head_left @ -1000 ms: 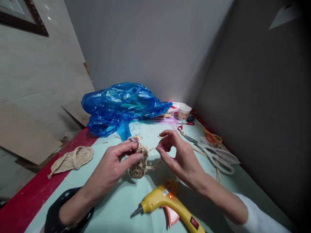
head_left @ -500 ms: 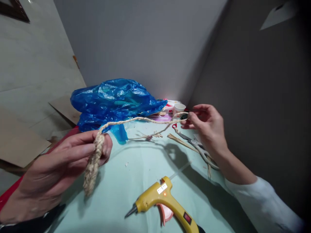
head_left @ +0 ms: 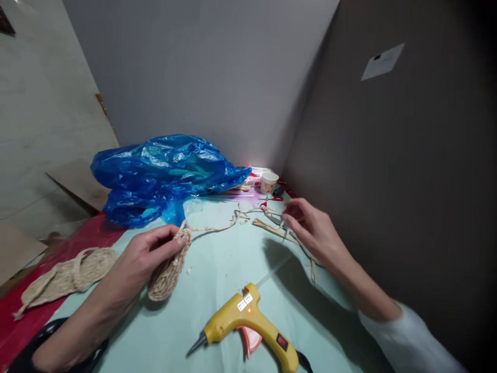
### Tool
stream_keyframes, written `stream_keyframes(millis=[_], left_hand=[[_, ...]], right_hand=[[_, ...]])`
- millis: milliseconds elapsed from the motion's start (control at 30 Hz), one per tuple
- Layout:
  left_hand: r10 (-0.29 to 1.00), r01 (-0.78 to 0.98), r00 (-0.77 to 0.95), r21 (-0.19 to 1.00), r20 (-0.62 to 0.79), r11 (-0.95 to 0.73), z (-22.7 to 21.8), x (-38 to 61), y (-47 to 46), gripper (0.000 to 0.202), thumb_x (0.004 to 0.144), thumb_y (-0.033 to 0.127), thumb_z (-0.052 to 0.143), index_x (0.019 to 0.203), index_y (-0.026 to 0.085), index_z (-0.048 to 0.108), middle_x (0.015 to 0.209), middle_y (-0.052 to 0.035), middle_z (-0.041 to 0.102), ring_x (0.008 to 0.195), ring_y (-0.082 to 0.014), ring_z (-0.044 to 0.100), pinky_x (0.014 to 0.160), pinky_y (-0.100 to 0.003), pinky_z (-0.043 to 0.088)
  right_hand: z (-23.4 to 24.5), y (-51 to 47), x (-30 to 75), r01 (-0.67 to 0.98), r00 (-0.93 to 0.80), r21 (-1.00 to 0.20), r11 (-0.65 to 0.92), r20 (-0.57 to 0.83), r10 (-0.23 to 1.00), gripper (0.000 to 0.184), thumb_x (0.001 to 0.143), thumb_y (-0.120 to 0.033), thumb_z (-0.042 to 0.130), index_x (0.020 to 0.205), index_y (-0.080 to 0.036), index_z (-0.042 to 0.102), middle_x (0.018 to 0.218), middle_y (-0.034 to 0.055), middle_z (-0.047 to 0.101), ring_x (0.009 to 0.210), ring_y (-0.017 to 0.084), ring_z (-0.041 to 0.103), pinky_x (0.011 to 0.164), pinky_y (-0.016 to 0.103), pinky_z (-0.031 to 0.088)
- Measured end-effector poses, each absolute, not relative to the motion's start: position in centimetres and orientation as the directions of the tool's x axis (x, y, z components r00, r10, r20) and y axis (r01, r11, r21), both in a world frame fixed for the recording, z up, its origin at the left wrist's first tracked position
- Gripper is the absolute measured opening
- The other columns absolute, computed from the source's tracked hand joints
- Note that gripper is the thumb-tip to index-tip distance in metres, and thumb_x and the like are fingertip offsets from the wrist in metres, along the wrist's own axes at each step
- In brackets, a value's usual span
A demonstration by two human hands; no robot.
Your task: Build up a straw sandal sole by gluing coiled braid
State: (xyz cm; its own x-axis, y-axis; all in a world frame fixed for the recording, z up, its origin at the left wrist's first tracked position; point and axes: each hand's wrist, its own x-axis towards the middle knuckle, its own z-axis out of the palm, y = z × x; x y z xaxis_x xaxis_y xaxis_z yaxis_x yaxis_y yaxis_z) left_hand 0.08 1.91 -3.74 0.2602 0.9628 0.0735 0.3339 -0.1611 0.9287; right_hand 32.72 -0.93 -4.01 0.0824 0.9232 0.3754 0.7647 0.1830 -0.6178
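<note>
My left hand pinches the top of a small woven straw sole that rests on the pale green table. A thin braided cord trails from the sole to the right across the table. My right hand hovers with fingers spread over a pair of scissors and loose straw strands, holding nothing that I can see. A yellow glue gun lies near the front edge with its light on.
A finished straw sandal lies at the left on the red strip. A crumpled blue plastic bag fills the back. A paper cup and small tools stand in the far corner. A dark wall runs along the right.
My left hand has lowered the woven sole to the table. My right hand has let go of the cord, which now lies slack, and has dropped toward the scissors.
</note>
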Motion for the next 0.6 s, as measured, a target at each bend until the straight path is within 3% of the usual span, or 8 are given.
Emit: stream_keyframes(millis=[67, 133, 167, 200, 300, 367, 500, 600], left_hand=[[0.960, 0.318, 0.279, 0.941, 0.021, -0.113, -3.8, 0.2, 1.6, 0.030, 0.086, 0.049, 0.065, 0.077, 0.020, 0.063, 0.070, 0.0037, 0.050, 0.064, -0.0135, 0.045, 0.053, -0.022, 0.036], [0.959, 0.316, 0.282, 0.943, 0.010, -0.102, -3.7, 0.2, 1.4, 0.029, 0.085, 0.050, 0.067, 0.078, 0.021, 0.064, 0.074, 0.0031, 0.052, 0.069, -0.0149, 0.047, 0.057, -0.023, 0.037], [0.960, 0.320, 0.279, 0.942, 0.012, -0.104, -3.8, 0.1, 1.3, 0.029, 0.085, 0.050, 0.067, 0.079, 0.022, 0.065, 0.076, 0.0028, 0.053, 0.071, -0.0155, 0.047, 0.059, -0.024, 0.037], [0.960, 0.323, 0.278, 0.940, 0.019, -0.112, -3.8, 0.1, 1.3, 0.028, 0.085, 0.050, 0.067, 0.080, 0.023, 0.066, 0.078, 0.0023, 0.055, 0.073, -0.0162, 0.048, 0.060, -0.025, 0.038], [0.955, 0.312, 0.293, 0.939, 0.049, -0.144, -4.1, -0.1, 1.3, 0.026, 0.087, 0.049, 0.065, 0.083, 0.023, 0.068, 0.080, 0.0012, 0.057, 0.073, -0.0171, 0.049, 0.061, -0.027, 0.038], [0.944, 0.303, 0.325, 0.939, 0.062, -0.165, -4.2, -0.1, 1.2, 0.026, 0.089, 0.048, 0.063, 0.085, 0.023, 0.068, 0.078, 0.0010, 0.058, 0.072, -0.0168, 0.049, 0.062, -0.027, 0.038], [0.926, 0.289, 0.363, 0.932, 0.104, -0.218, -3.8, 0.0, 1.1, 0.025, 0.091, 0.045, 0.061, 0.086, 0.021, 0.069, 0.083, -0.0003, 0.060, 0.076, -0.0174, 0.051, 0.066, -0.028, 0.039], [0.923, 0.299, 0.349, 0.915, 0.161, -0.273, -3.4, 0.0, 1.0, 0.024, 0.091, 0.042, 0.060, 0.085, 0.021, 0.069, 0.082, -0.0005, 0.058, 0.075, -0.0173, 0.051, 0.065, -0.029, 0.038]], right_hand=[[-3.7, -4.7, 30.8, 0.765, -0.056, -0.618, 0.182, 0.218, 0.974, 0.025, 0.099, -0.042, 0.049, 0.101, -0.021, 0.060, 0.083, 0.0055, 0.068, 0.073, 0.020, 0.063, 0.067, 0.031, 0.047], [-3.8, -8.0, 28.5, 0.771, -0.192, -0.610, 0.181, 0.048, 0.980, 0.021, 0.091, -0.044, 0.064, 0.090, -0.023, 0.066, 0.078, 0.0017, 0.068, 0.066, 0.017, 0.062, 0.058, 0.026, 0.041], [-4.0, -9.2, 27.3, 0.805, -0.263, -0.577, 0.140, -0.134, 0.956, 0.021, 0.088, -0.044, 0.068, 0.088, -0.023, 0.065, 0.080, 0.0015, 0.067, 0.066, 0.017, 0.060, 0.055, 0.026, 0.038], [-4.2, -10.1, 26.3, 0.840, -0.274, -0.527, 0.126, -0.213, 0.938, 0.026, 0.081, -0.044, 0.075, 0.089, -0.022, 0.065, 0.087, 0.0029, 0.067, 0.067, 0.017, 0.060, 0.055, 0.027, 0.037], [-4.9, -11.3, 24.2, 0.881, -0.207, -0.466, 0.078, -0.232, 0.950, 0.017, 0.085, -0.037, 0.069, 0.090, -0.022, 0.063, 0.099, 0.0063, 0.067, 0.073, 0.019, 0.062, 0.061, 0.028, 0.042], [-5.3, -11.1, 23.8, 0.874, -0.171, -0.483, 0.051, -0.207, 0.963, 0.009, 0.088, -0.030, 0.059, 0.090, -0.022, 0.062, 0.096, 0.0064, 0.068, 0.074, 0.019, 0.063, 0.062, 0.028, 0.044], [-6.2, -9.7, 25.3, 0.786, -0.147, -0.617, -0.037, -0.244, 0.959, 0.016, 0.083, -0.031, 0.053, 0.091, -0.023, 0.063, 0.083, 0.0046, 0.069, 0.071, 0.021, 0.063, 0.061, 0.029, 0.047], [-6.5, -8.5, 27.8, 0.670, -0.165, -0.742, -0.024, -0.181, 0.970, 0.033, 0.079, -0.042, 0.055, 0.106, -0.028, 0.068, 0.087, 0.0070, 0.070, 0.072, 0.025, 0.067, 0.060, 0.032, 0.053]])
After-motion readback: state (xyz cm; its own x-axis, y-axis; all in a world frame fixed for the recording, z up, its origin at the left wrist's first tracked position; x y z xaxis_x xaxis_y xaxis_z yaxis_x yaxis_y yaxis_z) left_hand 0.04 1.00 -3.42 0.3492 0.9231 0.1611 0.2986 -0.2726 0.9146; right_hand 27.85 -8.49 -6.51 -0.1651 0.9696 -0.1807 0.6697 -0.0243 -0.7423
